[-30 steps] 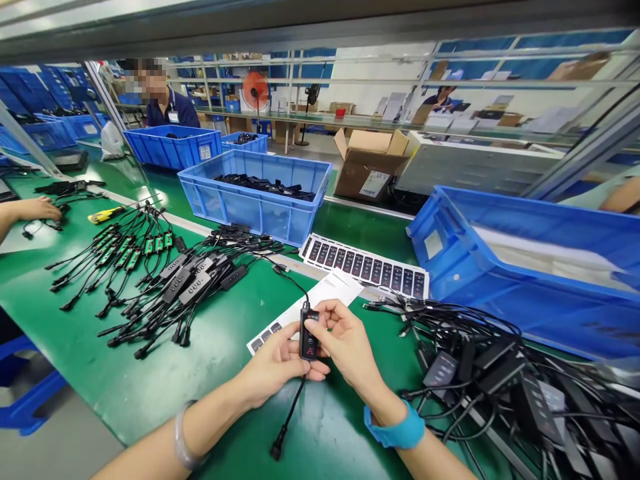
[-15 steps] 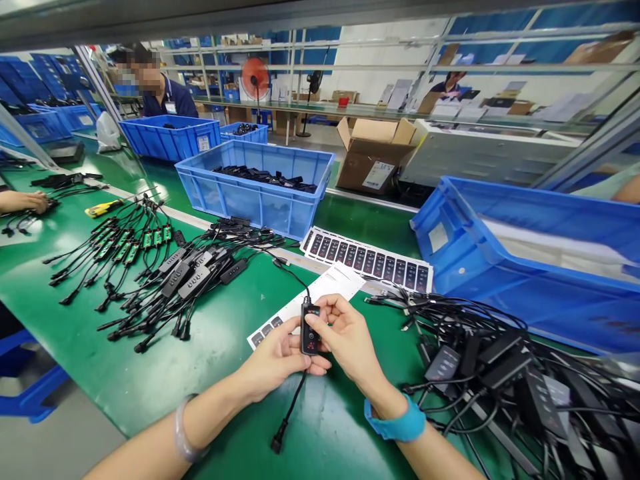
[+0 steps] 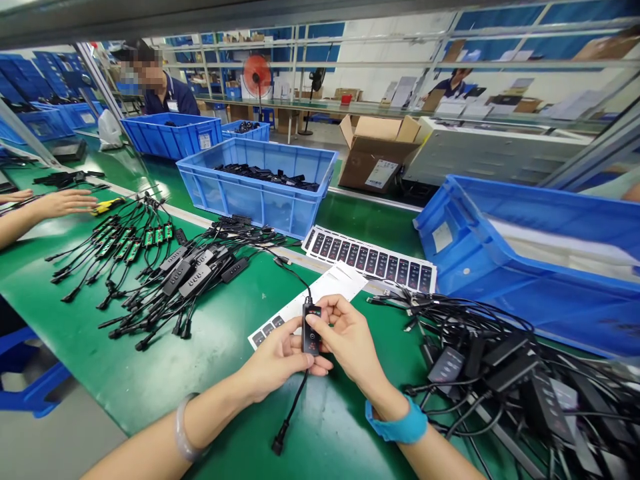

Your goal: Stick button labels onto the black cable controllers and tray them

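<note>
Between both hands I hold a small black inline controller (image 3: 312, 339) with a label of red and white marks on its face. One cable leaves its top and another, ending in a round plug, hangs below. My left hand (image 3: 281, 357) grips it from the left and underneath. My right hand (image 3: 347, 337) closes on its right side, with the thumb pressed on the upper face. Behind it lies a white label sheet (image 3: 336, 283) with a few dark labels left at its near end. A fuller label sheet (image 3: 370, 260) lies farther back.
Left of me lie cabled black controllers (image 3: 195, 277) and open green circuit boards (image 3: 133, 250). A heap of labelled controllers (image 3: 505, 367) spreads at right. Blue bins (image 3: 255, 200) line the back. A co-worker's hand (image 3: 67, 203) reaches in near a yellow tool (image 3: 107, 206).
The co-worker's hand at left has moved right, towards the yellow tool. My hands keep the same hold on the controller; the view has shifted slightly.
</note>
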A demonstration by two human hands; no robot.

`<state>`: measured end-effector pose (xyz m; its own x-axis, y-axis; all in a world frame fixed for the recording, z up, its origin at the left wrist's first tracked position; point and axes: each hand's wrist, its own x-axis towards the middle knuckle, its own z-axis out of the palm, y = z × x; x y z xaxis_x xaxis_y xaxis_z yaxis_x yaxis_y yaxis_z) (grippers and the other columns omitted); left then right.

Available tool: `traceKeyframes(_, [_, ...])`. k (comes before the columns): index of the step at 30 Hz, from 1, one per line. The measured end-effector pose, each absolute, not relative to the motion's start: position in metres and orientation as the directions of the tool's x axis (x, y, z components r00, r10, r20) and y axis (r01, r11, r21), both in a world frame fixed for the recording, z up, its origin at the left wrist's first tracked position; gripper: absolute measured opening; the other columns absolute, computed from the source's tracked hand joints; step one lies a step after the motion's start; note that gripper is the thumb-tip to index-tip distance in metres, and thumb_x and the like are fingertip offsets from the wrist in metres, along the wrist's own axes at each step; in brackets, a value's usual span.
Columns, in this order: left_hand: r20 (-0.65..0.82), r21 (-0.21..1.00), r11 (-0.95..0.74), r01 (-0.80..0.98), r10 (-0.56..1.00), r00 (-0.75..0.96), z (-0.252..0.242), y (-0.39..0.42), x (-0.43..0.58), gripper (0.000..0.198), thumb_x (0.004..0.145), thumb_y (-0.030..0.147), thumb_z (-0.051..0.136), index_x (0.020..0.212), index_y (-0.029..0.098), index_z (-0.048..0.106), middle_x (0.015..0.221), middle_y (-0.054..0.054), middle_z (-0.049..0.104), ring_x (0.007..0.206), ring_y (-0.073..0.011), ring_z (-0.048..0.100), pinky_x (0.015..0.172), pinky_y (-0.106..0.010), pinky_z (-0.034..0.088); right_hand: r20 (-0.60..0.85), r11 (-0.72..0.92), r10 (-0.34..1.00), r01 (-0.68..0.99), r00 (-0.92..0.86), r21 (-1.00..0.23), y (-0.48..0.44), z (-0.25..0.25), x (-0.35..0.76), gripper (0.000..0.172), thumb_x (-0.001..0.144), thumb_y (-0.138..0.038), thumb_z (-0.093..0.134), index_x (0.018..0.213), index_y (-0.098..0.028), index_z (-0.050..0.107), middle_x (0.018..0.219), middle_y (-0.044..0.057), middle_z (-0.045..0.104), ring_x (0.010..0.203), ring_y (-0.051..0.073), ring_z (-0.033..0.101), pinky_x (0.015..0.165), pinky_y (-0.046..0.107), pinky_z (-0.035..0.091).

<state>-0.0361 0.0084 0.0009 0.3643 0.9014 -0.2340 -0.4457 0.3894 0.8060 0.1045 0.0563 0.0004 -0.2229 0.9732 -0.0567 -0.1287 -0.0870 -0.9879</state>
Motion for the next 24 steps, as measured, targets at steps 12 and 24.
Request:
traceKeyframes(12, [-0.225,0.822,0.370,-0.433,0.909,0.350,-0.0029,0.0094,-0.0365,0.057,0.074,0.026,0.081,0.127,0.019,0.059,0.099,-0.010,0.071,0.081,-0.0216,0.072,0.078,-0.034,0.055,-0.054,-0.066,0.984,-0.066,-0.170,-0.996,0.0575,-0.0002,0.1053,0.036,0.069,-0.047,0.077,0.086,-0.019,0.063,0.069,-0.002,0.049,0.057,0.011,0.047,0.037,0.019,0.048])
traceKeyframes(24, [-0.224,0.879,0.326,-0.348,0.926,0.303,0.0007,0.0085,-0.0332,0.059,0.074,0.024,0.078,0.128,0.016,0.056,0.083,-0.005,0.068,0.074,-0.0193,0.071,0.072,-0.031,0.056,-0.025,-0.025,0.986,0.002,-0.166,-1.000,0.0555,0.0017,0.1056,0.030,0.071,-0.042,0.076,0.087,-0.021,0.062,0.058,-0.006,0.047,0.048,0.010,0.046,0.039,0.020,0.047])
